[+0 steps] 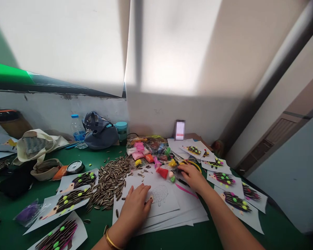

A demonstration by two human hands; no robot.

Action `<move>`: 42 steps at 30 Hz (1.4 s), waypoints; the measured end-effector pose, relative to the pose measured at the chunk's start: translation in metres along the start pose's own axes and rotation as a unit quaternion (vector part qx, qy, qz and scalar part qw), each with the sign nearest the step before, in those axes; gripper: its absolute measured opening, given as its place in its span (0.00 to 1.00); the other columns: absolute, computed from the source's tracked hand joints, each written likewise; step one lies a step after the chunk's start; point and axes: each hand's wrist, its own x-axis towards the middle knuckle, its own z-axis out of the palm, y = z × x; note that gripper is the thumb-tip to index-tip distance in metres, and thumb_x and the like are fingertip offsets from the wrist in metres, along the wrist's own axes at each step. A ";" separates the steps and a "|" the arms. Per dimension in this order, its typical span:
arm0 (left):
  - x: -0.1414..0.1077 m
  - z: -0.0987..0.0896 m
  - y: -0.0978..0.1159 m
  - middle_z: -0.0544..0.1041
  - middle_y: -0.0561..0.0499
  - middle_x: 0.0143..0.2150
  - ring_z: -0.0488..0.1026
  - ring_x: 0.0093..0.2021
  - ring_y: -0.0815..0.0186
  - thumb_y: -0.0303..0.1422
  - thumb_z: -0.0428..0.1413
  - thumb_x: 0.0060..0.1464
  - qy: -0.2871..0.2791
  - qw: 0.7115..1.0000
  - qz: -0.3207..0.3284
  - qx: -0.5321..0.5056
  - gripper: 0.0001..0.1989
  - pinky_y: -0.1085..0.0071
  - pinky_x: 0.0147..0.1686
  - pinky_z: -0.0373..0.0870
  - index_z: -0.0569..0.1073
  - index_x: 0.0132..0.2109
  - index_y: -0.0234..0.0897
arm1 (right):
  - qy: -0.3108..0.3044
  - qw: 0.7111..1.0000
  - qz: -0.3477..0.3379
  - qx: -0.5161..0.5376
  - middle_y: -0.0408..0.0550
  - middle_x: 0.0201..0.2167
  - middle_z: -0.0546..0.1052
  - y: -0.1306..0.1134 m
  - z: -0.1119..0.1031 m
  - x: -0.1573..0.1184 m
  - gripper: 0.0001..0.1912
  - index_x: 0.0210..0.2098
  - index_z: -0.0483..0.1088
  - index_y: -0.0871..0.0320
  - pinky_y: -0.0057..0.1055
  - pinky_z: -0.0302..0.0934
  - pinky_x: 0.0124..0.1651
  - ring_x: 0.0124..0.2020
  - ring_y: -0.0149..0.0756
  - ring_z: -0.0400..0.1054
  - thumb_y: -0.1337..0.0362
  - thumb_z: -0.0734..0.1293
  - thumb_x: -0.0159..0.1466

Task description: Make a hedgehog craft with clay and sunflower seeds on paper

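Note:
My left hand (137,205) lies with its fingers spread on the left part of a white paper (169,206). A pencil-like drawing of a hedgehog (159,194) shows beside it, with a small dark spot close to my thumb. My right hand (193,176) reaches over the upper right of the papers, fingers stretched out. Its fingertips are near a yellow clay lump (172,163) and yellow-handled scissors (194,164); whether they touch either is unclear. A red clay piece (162,172) and a green clay ball (173,179) lie to its left.
Sunflower seeds (111,177) are heaped left of the papers. Finished hedgehog pictures (236,202) line the right side, with others (67,201) on the left. Behind are bagged clay packets (146,149), a phone (179,130), a water bottle (78,130) and a blue bag (100,133).

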 end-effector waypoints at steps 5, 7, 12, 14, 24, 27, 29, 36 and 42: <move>-0.001 0.001 -0.001 0.71 0.44 0.62 0.62 0.65 0.57 0.33 0.50 0.59 0.005 1.000 0.002 -0.004 0.22 0.49 0.67 0.48 0.67 0.60 0.40 | 0.029 1.000 -0.012 0.005 0.49 0.52 0.76 -0.011 0.007 -0.007 0.19 0.49 0.75 0.52 0.39 0.58 0.60 0.56 0.42 0.66 0.66 0.58 0.64; -0.001 0.000 0.000 0.71 0.44 0.62 0.62 0.65 0.57 0.33 0.50 0.59 0.005 1.000 0.002 -0.005 0.22 0.48 0.67 0.48 0.67 0.60 0.40 | 0.050 0.999 -0.007 0.001 0.50 0.52 0.76 -0.012 0.007 -0.007 0.19 0.49 0.75 0.53 0.41 0.58 0.60 0.56 0.43 0.66 0.66 0.58 0.64; 0.000 -0.001 0.001 0.71 0.45 0.62 0.62 0.65 0.56 0.32 0.49 0.60 0.003 1.000 0.006 -0.004 0.21 0.47 0.67 0.48 0.67 0.60 0.39 | 0.073 0.997 -0.029 -0.021 0.51 0.49 0.77 -0.024 0.011 -0.006 0.18 0.48 0.76 0.54 0.40 0.58 0.60 0.54 0.43 0.67 0.64 0.57 0.66; 0.000 -0.001 0.001 0.71 0.45 0.62 0.61 0.66 0.57 0.33 0.49 0.60 0.000 1.000 0.007 -0.003 0.21 0.47 0.67 0.48 0.67 0.60 0.39 | 0.058 0.997 -0.047 -0.032 0.50 0.49 0.77 -0.031 0.015 -0.005 0.17 0.47 0.76 0.53 0.38 0.60 0.58 0.53 0.42 0.68 0.62 0.58 0.66; 0.000 0.001 0.000 0.71 0.45 0.62 0.61 0.66 0.57 0.32 0.50 0.60 -0.002 1.000 0.004 0.000 0.21 0.48 0.67 0.48 0.67 0.60 0.39 | 0.036 0.978 0.099 -0.182 0.59 0.50 0.74 0.025 -0.025 0.054 0.21 0.53 0.73 0.56 0.43 0.60 0.55 0.54 0.49 0.66 0.70 0.54 0.68; 0.001 0.000 0.000 0.70 0.45 0.62 0.61 0.66 0.57 0.32 0.50 0.60 -0.008 1.000 0.001 0.002 0.21 0.47 0.67 0.48 0.67 0.60 0.39 | -0.034 0.968 0.104 -0.226 0.58 0.45 0.75 0.046 -0.034 0.081 0.12 0.45 0.76 0.56 0.43 0.62 0.51 0.52 0.50 0.67 0.69 0.64 0.65; 0.001 0.000 0.000 0.70 0.45 0.62 0.61 0.66 0.57 0.32 0.50 0.60 -0.011 1.000 -0.002 0.004 0.21 0.47 0.67 0.48 0.67 0.60 0.39 | -0.070 0.962 0.095 -0.247 0.55 0.46 0.74 0.052 -0.034 0.094 0.11 0.46 0.74 0.59 0.44 0.65 0.51 0.50 0.46 0.68 0.64 0.67 0.65; 0.001 -0.001 0.000 0.70 0.44 0.62 0.61 0.66 0.56 0.33 0.50 0.60 -0.018 1.000 0.003 0.002 0.22 0.46 0.67 0.48 0.67 0.60 0.39 | -0.049 0.966 0.020 -0.253 0.55 0.46 0.74 0.061 -0.028 0.085 0.04 0.34 0.75 0.59 0.37 0.60 0.52 0.52 0.45 0.65 0.68 0.66 0.63; 0.000 0.001 -0.001 0.71 0.44 0.61 0.62 0.65 0.56 0.33 0.51 0.60 -0.011 1.000 0.009 -0.004 0.22 0.45 0.66 0.47 0.66 0.60 0.38 | 0.081 0.975 -0.006 -0.205 0.53 0.51 0.71 0.067 -0.016 0.054 0.12 0.38 0.74 0.58 0.36 0.57 0.55 0.53 0.43 0.62 0.67 0.58 0.67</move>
